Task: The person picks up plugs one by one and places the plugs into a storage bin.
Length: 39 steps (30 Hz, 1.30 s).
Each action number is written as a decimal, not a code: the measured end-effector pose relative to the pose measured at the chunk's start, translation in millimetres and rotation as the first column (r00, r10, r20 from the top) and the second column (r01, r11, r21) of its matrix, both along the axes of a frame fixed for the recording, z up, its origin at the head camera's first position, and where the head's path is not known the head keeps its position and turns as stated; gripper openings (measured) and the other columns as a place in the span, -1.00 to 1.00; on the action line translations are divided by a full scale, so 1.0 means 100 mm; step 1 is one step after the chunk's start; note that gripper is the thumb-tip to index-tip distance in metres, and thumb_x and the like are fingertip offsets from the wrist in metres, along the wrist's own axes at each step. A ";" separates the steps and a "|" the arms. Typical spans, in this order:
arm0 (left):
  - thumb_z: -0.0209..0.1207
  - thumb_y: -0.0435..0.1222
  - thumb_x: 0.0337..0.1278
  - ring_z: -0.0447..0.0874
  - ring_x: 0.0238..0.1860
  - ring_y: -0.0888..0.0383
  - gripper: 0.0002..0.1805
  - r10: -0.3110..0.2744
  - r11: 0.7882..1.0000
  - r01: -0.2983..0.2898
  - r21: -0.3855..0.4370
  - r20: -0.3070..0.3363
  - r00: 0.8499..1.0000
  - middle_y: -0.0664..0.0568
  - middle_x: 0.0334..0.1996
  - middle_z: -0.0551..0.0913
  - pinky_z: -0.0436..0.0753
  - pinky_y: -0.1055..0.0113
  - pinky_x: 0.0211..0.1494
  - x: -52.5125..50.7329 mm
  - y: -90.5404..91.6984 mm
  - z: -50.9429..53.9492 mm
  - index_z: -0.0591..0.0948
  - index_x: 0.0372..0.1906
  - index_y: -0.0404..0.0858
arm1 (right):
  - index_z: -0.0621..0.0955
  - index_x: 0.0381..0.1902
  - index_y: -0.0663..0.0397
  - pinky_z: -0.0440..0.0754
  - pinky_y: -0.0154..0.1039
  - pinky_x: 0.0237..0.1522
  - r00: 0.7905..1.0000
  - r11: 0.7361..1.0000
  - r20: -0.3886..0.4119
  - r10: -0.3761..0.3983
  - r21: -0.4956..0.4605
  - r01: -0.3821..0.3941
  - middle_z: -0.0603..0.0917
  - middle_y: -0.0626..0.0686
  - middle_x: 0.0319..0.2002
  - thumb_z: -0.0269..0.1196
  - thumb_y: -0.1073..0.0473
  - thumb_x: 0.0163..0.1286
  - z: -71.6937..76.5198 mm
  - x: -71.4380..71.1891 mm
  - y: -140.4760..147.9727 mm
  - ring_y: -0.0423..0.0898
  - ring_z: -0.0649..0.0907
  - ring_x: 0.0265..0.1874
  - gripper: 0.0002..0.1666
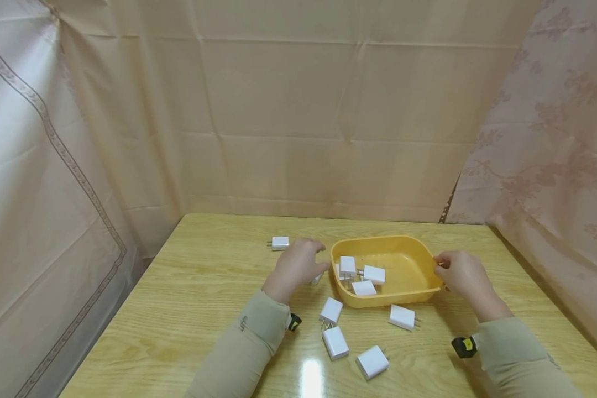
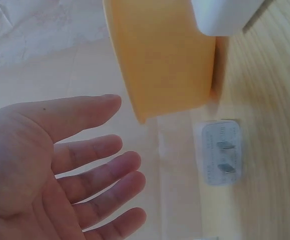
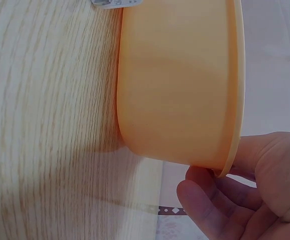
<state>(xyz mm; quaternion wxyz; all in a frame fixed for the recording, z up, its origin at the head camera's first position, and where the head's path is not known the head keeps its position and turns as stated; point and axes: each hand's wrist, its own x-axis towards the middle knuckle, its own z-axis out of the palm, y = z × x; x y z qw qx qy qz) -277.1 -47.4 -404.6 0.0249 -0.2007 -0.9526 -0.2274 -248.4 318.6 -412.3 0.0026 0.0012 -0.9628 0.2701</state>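
Observation:
A yellow plastic basin (image 1: 385,299) stands on the table with several white plug-in chargers (image 1: 373,275) at its left end. My right hand (image 1: 462,276) pinches the rim at its right end; in the right wrist view the thumb is inside and the fingers (image 3: 197,197) outside. My left hand (image 1: 298,262) is left of the basin, its fingers (image 2: 109,182) spread and holding nothing. Partly hidden by that hand, a white charger (image 1: 317,278) lies on the table. In the left wrist view a charger (image 2: 221,152) shows its printed, two-pronged face.
Several more chargers lie in front of the basin, among them one (image 1: 402,317) near its front wall and one (image 1: 372,362) closest to me. Another charger (image 1: 279,243) lies beyond my left hand. Cloth curtains (image 1: 288,121) surround the wooden table (image 1: 194,309).

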 end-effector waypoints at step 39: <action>0.41 -0.30 0.07 0.59 -0.30 0.12 -0.73 0.014 0.990 -0.003 -0.143 0.077 0.997 0.05 -0.29 0.67 0.64 0.19 -0.11 -0.11 -0.02 -0.26 0.73 -0.08 -0.21 | 0.57 0.13 0.54 0.66 -0.20 -0.52 1.000 0.999 -0.007 -0.004 0.037 0.004 0.69 0.38 -0.17 0.19 0.34 0.41 0.00 0.00 -0.03 -0.08 0.63 -0.56 -0.59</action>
